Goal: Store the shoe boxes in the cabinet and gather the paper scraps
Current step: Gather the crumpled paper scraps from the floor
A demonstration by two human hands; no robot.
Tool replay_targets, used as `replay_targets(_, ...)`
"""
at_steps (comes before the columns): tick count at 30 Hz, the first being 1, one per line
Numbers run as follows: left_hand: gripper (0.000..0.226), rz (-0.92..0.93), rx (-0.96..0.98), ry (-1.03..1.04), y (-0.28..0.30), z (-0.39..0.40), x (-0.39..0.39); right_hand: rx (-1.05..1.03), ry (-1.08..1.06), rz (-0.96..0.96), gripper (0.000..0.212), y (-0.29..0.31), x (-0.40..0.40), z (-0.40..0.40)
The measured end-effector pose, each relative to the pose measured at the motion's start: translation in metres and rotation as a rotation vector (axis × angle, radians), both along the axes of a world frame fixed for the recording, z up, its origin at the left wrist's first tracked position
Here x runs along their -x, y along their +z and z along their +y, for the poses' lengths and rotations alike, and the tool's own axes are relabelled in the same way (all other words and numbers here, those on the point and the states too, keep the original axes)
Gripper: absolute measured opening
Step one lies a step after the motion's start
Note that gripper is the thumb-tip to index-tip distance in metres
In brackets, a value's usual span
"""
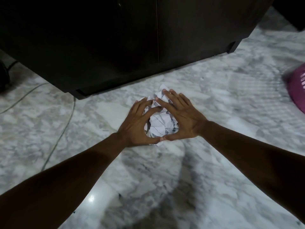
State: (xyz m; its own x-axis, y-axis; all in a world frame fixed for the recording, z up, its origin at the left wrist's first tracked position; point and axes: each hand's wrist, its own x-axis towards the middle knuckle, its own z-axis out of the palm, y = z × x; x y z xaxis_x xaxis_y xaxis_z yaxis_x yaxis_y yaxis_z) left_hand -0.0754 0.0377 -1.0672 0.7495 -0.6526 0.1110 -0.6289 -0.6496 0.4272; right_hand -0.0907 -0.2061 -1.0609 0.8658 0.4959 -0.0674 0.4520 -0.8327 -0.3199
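A pile of crumpled white paper scraps (pixel 159 123) with printed lines lies on the marble floor, just in front of the dark cabinet (pixel 115 38), whose two doors are closed. My left hand (pixel 137 124) cups the pile's left side with spread, slightly bent fingers. From the right, my right hand (pixel 181 119) lies over it with straight fingers. The two thumbs meet at the near edge of the pile, so the hands ring the paper. No shoe box is in view.
A pink plastic basket (pixel 297 90) shows at the right edge. A thin cable (pixel 66 123) runs across the grey-white marble floor (pixel 214 100) on the left, past a dark object (pixel 4 75) at the left edge.
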Motion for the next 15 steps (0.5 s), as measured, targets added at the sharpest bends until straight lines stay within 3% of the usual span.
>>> replay_targets(4,0.084,-0.012,0.106,0.079,-0.003,-0.007,0.006,-0.092,-0.002,-0.077,0.118,-0.010,0.003,0.010)
replay_targets(8,0.066,-0.069,0.046,0.182,-0.007,-0.018,0.012,-0.276,-0.046,-0.186,0.091,-0.016,0.007,0.025)
replay_targets(15,0.035,-0.111,0.112,0.254,-0.002,-0.018,0.020,-0.311,-0.146,-0.337,0.040,-0.021,0.014,0.048)
